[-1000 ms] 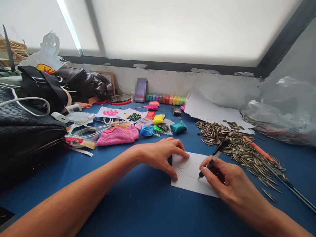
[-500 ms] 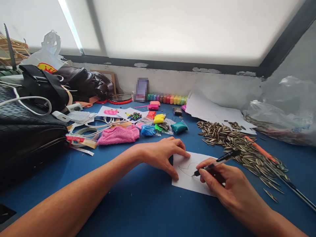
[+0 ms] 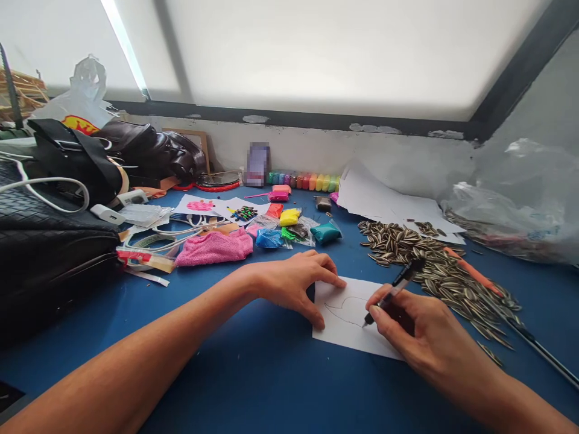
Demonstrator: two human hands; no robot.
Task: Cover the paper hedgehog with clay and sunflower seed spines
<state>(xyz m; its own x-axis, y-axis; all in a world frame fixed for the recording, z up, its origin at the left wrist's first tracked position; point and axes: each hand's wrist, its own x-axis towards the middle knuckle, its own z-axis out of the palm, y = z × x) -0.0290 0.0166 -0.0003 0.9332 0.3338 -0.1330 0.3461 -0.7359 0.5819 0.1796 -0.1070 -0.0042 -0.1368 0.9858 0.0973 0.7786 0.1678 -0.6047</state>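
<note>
A small sheet of white paper [image 3: 344,334] lies on the blue table, with a thin curved outline [image 3: 342,308] drawn on it. My left hand [image 3: 301,280] rests at the paper's left side, thumb and fingers spread, the fingertips pressing its edge. In my right hand [image 3: 418,328] is a black gel pen [image 3: 392,288], pinched between thumb and fingers and slanting up to the right. Its tip touches the paper at the lower end of the line. My right hand covers the sheet's right part.
Sunflower seeds [image 3: 434,265] are heaped on the right around an orange-handled tool [image 3: 473,271]. Behind lie white sheets [image 3: 375,196] and colored clay packs [image 3: 325,232]. A pink cloth [image 3: 215,247] and black bag [image 3: 54,259] sit left; a phone [image 3: 257,164] leans on the wall.
My right hand has moved the pen slightly right and down, and the lower curve of the outline is longer. The left hand stays on the paper. The view has shifted a little.
</note>
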